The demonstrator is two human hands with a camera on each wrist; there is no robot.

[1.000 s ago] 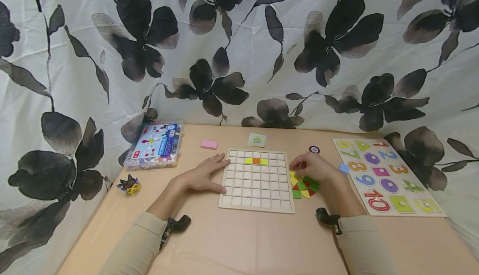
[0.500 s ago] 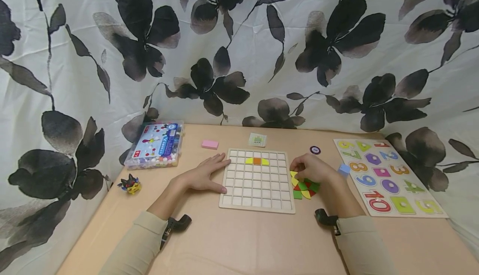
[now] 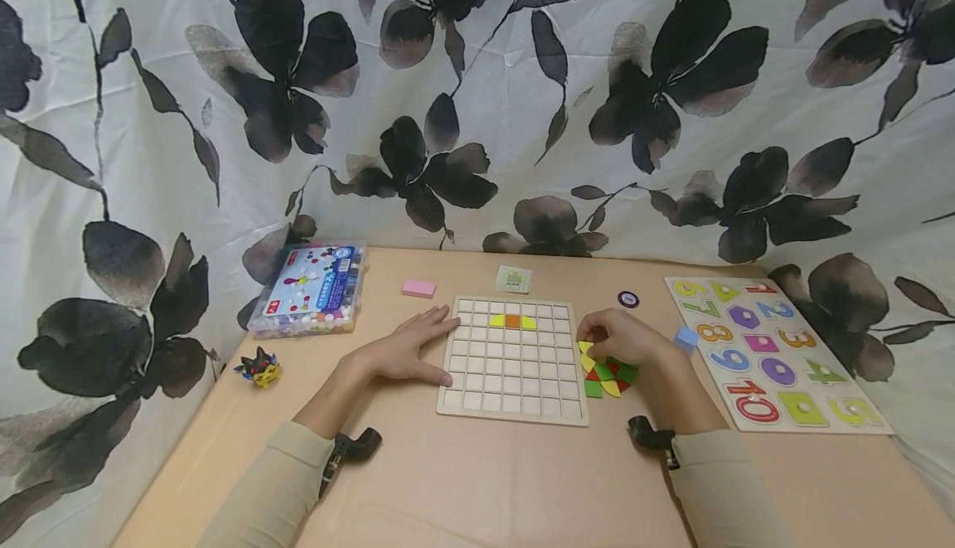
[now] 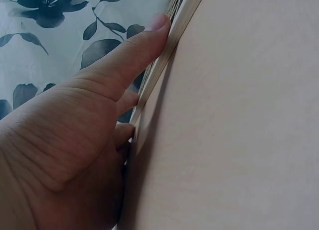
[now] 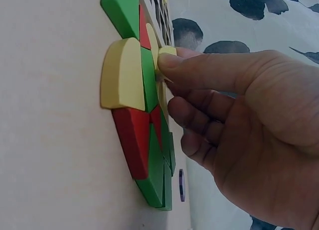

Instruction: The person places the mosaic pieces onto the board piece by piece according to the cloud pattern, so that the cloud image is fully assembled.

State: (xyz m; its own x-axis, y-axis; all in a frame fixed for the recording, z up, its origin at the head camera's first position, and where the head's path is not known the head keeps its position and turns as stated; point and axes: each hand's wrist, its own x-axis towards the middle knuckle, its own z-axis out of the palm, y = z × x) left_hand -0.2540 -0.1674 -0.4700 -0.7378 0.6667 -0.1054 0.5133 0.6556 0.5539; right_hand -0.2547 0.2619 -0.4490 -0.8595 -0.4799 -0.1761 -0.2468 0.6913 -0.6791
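A pale wooden grid board [image 3: 511, 374] lies in the middle of the table, with an orange square [image 3: 512, 322] flanked by two yellow pieces near its far side. My left hand [image 3: 409, 349] rests along the board's left edge, thumb and fingers spread; in the left wrist view the thumb [image 4: 142, 41] touches the rim. Right of the board is a heap of green, red and yellow blocks [image 3: 612, 375]. Over its far end my right hand [image 3: 619, 334] pinches a yellow block [image 5: 167, 50] between thumb and index finger. The other fingers curl loosely under, and most of that block is hidden.
A small card with a green picture [image 3: 513, 279] and a pink block [image 3: 418, 288] lie beyond the board. A clear box of beads [image 3: 309, 291] and a small figurine [image 3: 259, 367] are at left. A round dark disc [image 3: 628, 299], blue block [image 3: 685, 338] and number puzzle [image 3: 776, 357] are at right.
My right hand stays over the heap, its fingers shifting only slightly. The left hand and the board keep their places.
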